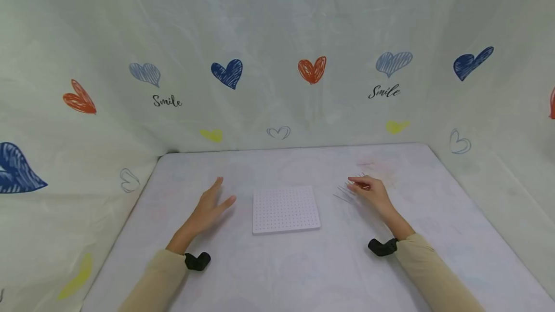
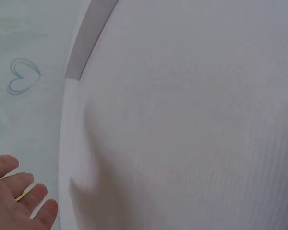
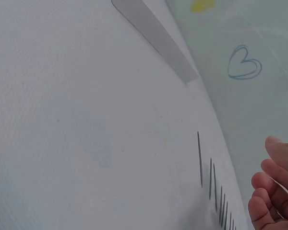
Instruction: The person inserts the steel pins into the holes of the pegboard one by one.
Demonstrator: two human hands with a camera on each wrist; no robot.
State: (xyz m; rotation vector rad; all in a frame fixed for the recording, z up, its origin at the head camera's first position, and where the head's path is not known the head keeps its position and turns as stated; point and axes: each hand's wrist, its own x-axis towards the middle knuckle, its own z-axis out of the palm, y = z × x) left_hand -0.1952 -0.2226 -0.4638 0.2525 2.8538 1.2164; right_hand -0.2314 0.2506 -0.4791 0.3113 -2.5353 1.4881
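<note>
My left hand [image 1: 207, 208] hovers over the table left of the board, fingers straight and thumb spread, holding nothing. Its fingers [image 2: 31, 191] show at the lower left of the left wrist view. Between the hands lies a white board with rows of small holes [image 1: 286, 210]. My right hand [image 1: 372, 192] is to the right of the board, fingers loosely curled over several thin dark metal rods [image 1: 342, 198]. The right wrist view shows these rods [image 3: 200, 158] side by side in a row, near the curled fingers [image 3: 261, 206]; nothing shows between thumb and fingertips. The hand hides some rods in the head view.
The white table [image 1: 277, 273] has its far edge against a pale curtain [image 1: 269, 23] printed with hearts and words. A dark wrist strap [image 1: 197, 261] is on the left arm, another dark strap [image 1: 383, 247] on the right.
</note>
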